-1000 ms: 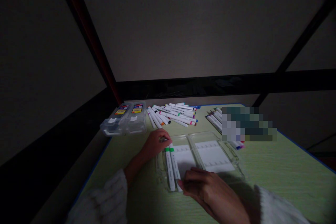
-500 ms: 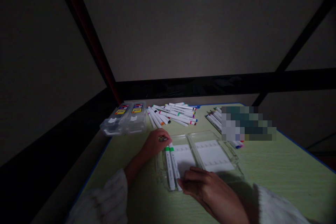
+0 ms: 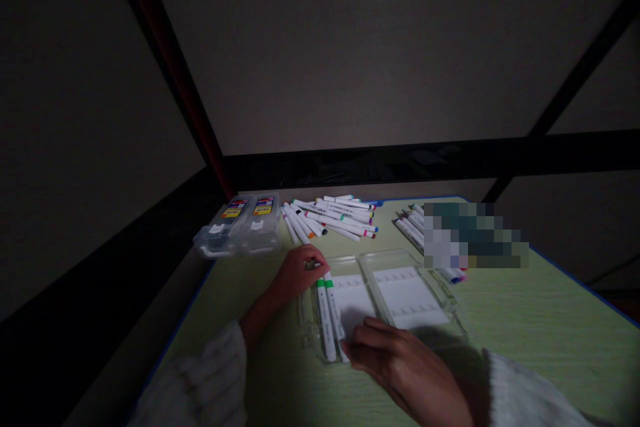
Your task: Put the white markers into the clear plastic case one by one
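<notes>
An open clear plastic marker case (image 3: 367, 280) lies in front of me, with white ridged inserts in both halves. Two white markers with green bands rest side by side along its left edge: a left marker (image 3: 326, 320) and a right marker (image 3: 336, 310). My left hand (image 3: 300, 270) is closed, its fingertips pinching the far, capped end of the right marker. At the near end of that same marker, my right hand (image 3: 400, 360) has curled fingers, with thumb and fingertips against the barrel. The hands partly cover both ends of it.
A loose pile of white markers (image 3: 335, 217) lies at the back of the table (image 3: 250, 373). Two closed clear cases (image 3: 245, 230) with labels stand at the back left. More markers (image 3: 410, 233) lie at the right, partly hidden by a pixelated patch.
Both hands stay on the right marker in almost the same position. The whole view has shifted very slightly.
</notes>
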Tool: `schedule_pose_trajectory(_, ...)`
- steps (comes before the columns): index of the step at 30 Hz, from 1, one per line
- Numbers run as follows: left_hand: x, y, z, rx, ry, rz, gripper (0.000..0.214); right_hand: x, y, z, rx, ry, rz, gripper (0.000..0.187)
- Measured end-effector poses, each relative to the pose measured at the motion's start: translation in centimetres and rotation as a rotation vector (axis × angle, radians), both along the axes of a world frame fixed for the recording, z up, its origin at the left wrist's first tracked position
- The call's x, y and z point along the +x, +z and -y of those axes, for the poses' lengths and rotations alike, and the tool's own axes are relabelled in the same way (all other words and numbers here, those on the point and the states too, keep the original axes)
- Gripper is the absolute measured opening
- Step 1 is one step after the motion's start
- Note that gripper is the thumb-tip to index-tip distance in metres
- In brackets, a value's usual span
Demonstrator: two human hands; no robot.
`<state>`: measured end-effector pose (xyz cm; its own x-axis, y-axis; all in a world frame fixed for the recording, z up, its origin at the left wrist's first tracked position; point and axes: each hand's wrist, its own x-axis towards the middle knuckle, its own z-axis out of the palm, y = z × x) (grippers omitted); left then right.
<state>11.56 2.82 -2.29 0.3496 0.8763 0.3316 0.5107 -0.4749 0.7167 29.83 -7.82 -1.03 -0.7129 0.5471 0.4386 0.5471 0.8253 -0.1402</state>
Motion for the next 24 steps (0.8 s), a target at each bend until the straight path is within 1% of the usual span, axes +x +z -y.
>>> schedule_pose_trajectory(9, 0.04, 0.03, 0.09, 0.008, 0.016, -0.002, 0.006, 0.12, 0.50, 0.19, -0.052, -0.003, 0.039, 0.017)
schedule_pose_trajectory(13, -0.02, 0.02, 0.09, 0.016, 0.013, 0.001, 0.006, 0.09, 0.54, 0.20, -0.067, -0.004, 0.023, 0.018)
schedule_pose_trajectory(24, 0.09, 0.14, 0.17, -0.002, 0.017, -0.007, 0.006, -0.03, 0.91, 0.12, -0.179, 0.020, -0.012, 0.023)
